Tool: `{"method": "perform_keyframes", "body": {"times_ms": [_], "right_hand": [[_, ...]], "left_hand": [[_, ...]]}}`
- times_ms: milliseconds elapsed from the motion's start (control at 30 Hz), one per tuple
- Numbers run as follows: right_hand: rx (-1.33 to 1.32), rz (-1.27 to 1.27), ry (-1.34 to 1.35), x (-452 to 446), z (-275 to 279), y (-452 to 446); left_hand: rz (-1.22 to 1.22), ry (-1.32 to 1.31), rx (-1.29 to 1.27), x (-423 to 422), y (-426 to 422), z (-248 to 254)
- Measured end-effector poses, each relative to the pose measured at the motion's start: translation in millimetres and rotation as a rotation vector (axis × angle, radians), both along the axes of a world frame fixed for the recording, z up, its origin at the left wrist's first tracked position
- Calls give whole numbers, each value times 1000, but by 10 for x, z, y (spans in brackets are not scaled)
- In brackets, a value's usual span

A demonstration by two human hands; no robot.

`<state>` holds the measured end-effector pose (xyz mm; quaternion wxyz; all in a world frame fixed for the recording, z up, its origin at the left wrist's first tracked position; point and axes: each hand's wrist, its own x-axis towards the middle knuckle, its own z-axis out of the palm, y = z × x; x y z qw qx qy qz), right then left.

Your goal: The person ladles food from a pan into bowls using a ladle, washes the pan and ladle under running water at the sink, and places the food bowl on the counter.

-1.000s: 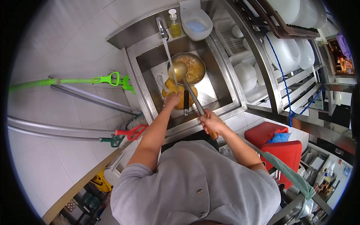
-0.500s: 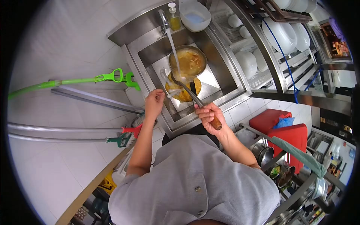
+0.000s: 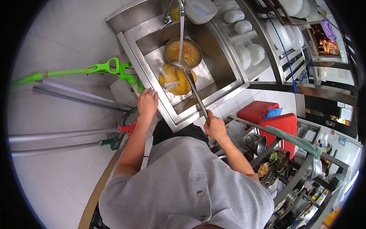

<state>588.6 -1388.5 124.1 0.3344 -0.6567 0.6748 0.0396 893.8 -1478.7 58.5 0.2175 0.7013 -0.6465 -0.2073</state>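
Text: none legible | labels: none legible | brands: none legible | numbers: none | signs: none

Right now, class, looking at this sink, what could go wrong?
Water from the running faucet heads toward the pan, which holds cloudy liquid, so it might spill over into the sink. The ladle sits close to that stream; water could splash. Only the right hand grips the ladle, so it might slip if wet.
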Motion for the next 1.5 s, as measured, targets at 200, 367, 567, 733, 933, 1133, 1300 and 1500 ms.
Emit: {"method": "perform_keyframes", "body": {"times_ms": [200, 367, 567, 733, 933, 1133, 1300, 1500], "right_hand": [[-258, -5, 184, -111, -404, 298], [-309, 37, 268, -115, -551, 179], [-353, 35, 280, -110, -644, 166], [-436, 53, 233, -219, -832, 206], [-329, -56, 206, -94, -744, 147], [-436, -83, 145, -104, -834, 235], [-375, -143, 171, -32, -701, 251], [-437, -156, 114, -40, -709, 263]], "left_hand": [[-48, 16, 108, 39, -80, 91], [-69, -113, 135, -7, -126, 14], [-281, -113, 312, -164, -278, 628], [-917, 586, -77, -872, -255, 2265], [-1619, 913, -336, -1315, 323, 3696], [-1728, 867, -346, -1592, 318, 3847], [-1801, 800, -305, -1719, 304, 3849], [-1819, 797, -381, -1733, 569, 3933]]}}
